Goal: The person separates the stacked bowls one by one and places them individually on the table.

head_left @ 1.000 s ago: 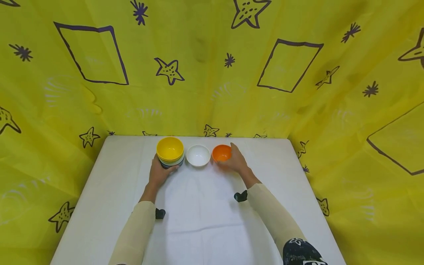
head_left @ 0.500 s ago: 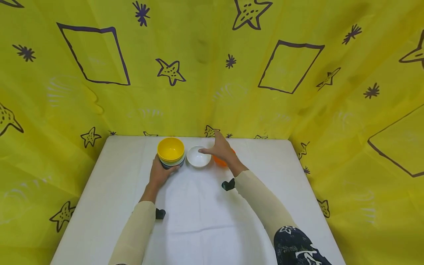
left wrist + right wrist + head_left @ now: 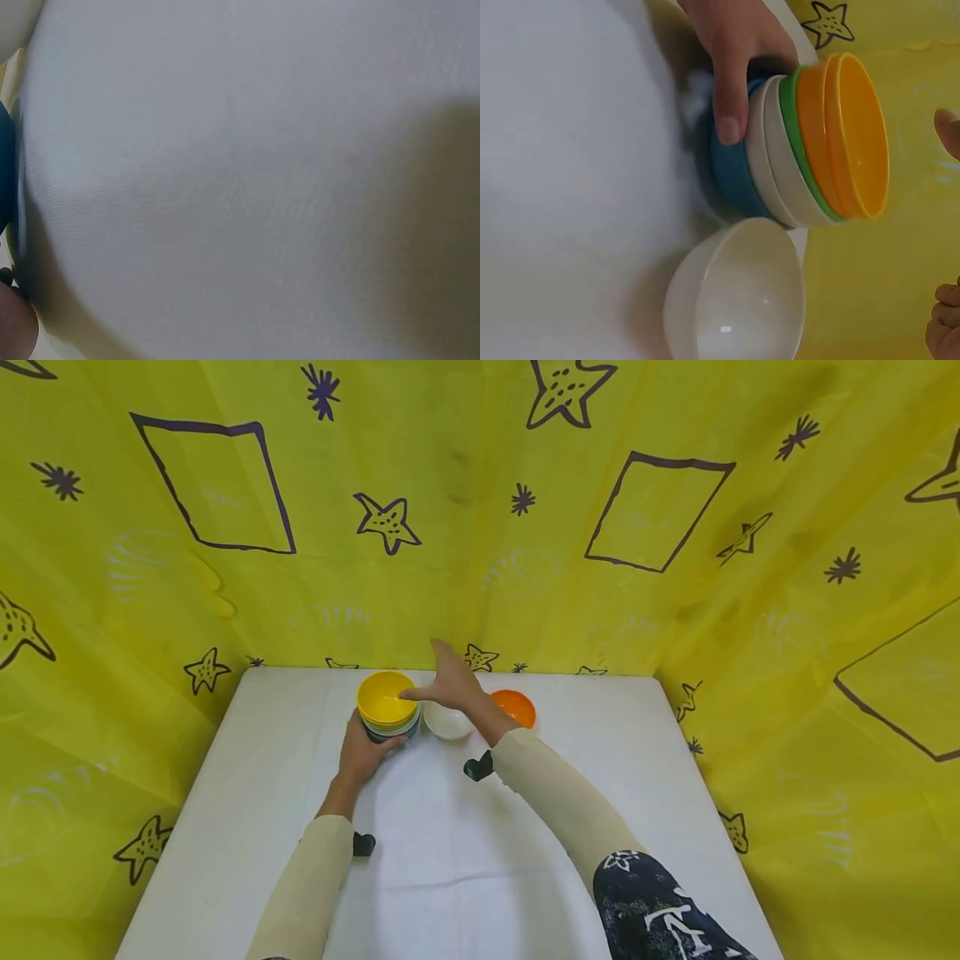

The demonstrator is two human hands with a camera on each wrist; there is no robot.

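Observation:
A stack of nested bowls (image 3: pixel 386 700) stands at the back left of the table, yellow on top. In the right wrist view, green, whitish and blue bowls (image 3: pixel 735 176) show below the yellow ones. My left hand (image 3: pixel 362 750) grips the stack low, its thumb along the blue bowl. Above the white bowl (image 3: pixel 447 725) is my right hand (image 3: pixel 452 681), holding nothing, thumb and fingers spread wide; its thumb overlaps the yellow bowl in the head view. An orange bowl (image 3: pixel 519 706) sits right of the white one, partly hidden by my right wrist.
A white cloth (image 3: pixel 457 860) covers the table, which fills most of the left wrist view. Yellow curtains (image 3: pixel 450 585) with drawn stars hang behind and on both sides, close to the table's back edge.
My right hand has let go of the orange bowl and moved left, past the white bowl, towards the stack. The orange bowl stays beside the white one. My left hand keeps its grip.

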